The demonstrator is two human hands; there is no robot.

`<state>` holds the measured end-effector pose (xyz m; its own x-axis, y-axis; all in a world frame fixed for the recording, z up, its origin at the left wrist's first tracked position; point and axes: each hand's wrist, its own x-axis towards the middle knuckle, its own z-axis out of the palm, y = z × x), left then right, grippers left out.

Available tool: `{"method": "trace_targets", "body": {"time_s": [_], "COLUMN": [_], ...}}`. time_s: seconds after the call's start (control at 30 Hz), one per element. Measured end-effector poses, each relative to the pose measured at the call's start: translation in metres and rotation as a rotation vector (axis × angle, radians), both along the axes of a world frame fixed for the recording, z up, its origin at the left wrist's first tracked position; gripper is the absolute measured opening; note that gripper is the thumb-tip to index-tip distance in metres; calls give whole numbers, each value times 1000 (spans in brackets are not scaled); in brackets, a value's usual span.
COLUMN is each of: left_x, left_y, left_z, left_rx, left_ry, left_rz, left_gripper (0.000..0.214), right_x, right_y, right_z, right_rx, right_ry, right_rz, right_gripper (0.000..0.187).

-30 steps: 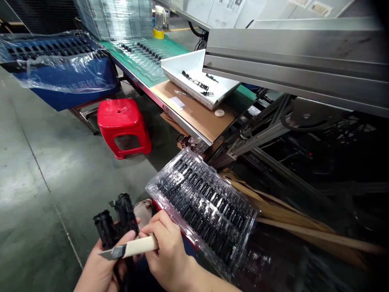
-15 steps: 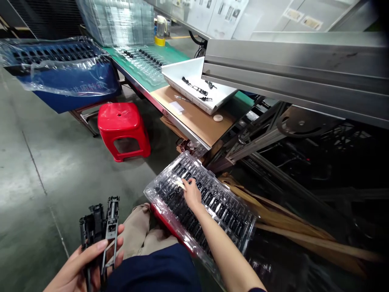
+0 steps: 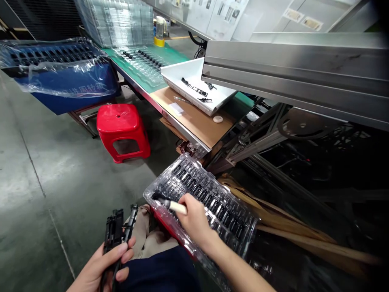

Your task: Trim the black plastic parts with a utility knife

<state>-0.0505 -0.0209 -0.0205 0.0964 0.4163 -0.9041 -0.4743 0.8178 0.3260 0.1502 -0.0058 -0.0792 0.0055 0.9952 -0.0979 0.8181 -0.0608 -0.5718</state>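
My left hand (image 3: 114, 261) is closed around several long black plastic parts (image 3: 114, 227), held upright beside my lap. Over the front left of a clear plastic tray (image 3: 196, 245), my right hand (image 3: 194, 217) is closed on a short white-handled tool (image 3: 178, 207). The tool's dark end points left, near the tray's left corner; whether it touches a part there I cannot tell. Rows of black parts (image 3: 209, 198) lie in the tray's slots. A red surface shows under the tray's near edge.
A red stool (image 3: 120, 117) stands on the floor ahead. Behind it are a blue bin (image 3: 75, 87) under plastic film and a bench with a white tray (image 3: 182, 85) holding black parts. A metal beam (image 3: 288, 77) crosses the upper right. Cardboard (image 3: 273, 219) lies right of the clear tray.
My right hand has moved nearer to me, and the tool now points left. The left hand has shifted right and turned the black parts.
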Motion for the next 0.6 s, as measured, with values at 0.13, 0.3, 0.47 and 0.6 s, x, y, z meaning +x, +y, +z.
{"method": "trace_targets", "body": {"time_s": [0.13,0.3,0.47,0.6], "left_x": [23,30,24,21], "left_y": [4,5,11,13], "left_z": [-4,-5,13,27], "left_rx": [1,40,-2,-93], "left_ry": [52,-76,-107,-50], "left_rz": [-63,-63,-55,-53], "left_gripper": [23,25,36,36], "right_x": [-44,-67,-40,0], "right_y": [-24,-36,-33,-29], "right_z": [32,37,57,78], "right_rx": [252,592,330,-8], "right_ry": [30,-26,269,411], "right_rz": [139,242,313,288], "right_gripper": [17,31,39,38]}}
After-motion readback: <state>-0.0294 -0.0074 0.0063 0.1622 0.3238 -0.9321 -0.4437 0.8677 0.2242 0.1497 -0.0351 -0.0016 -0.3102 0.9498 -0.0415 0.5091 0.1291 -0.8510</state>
